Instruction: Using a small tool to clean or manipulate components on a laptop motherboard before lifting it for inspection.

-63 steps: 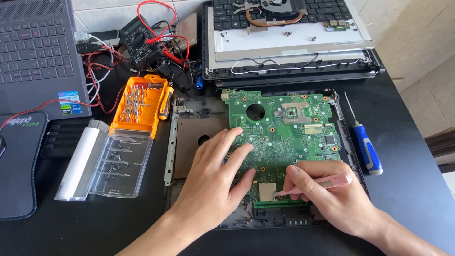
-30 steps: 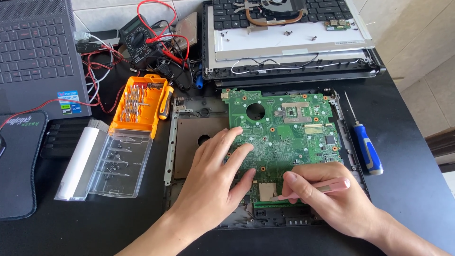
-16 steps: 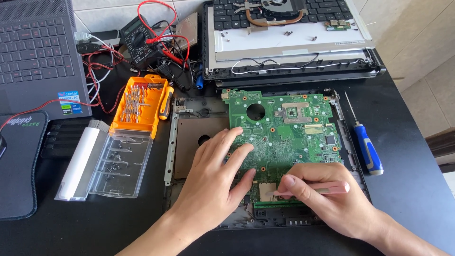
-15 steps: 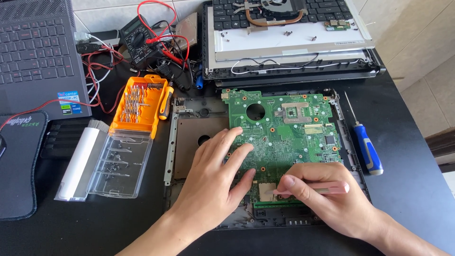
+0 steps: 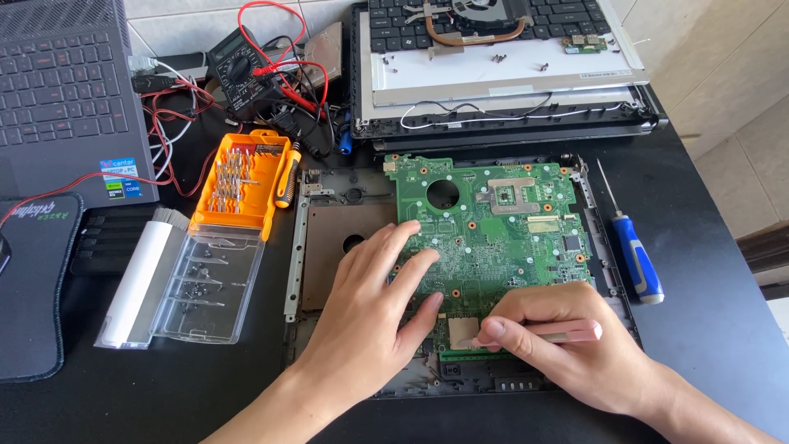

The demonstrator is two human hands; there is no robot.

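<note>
Head view: the green rectangular circuit board (image 5: 485,226) lies in the open black laptop base (image 5: 337,247), its long axis left to right. The right hand (image 5: 567,345) is nearer its front edge, pinching a thin pink tool (image 5: 551,333) whose tip meets the board there. The left hand (image 5: 370,316) rests flat, fingers spread, on the board's front-left corner.

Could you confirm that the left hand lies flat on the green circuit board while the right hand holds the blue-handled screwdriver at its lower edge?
Not quite. In the head view the blue-handled screwdriver lies untouched on the table, right of the green circuit board. The right hand holds a slim pink tool there; the left hand does lie flat.
</note>
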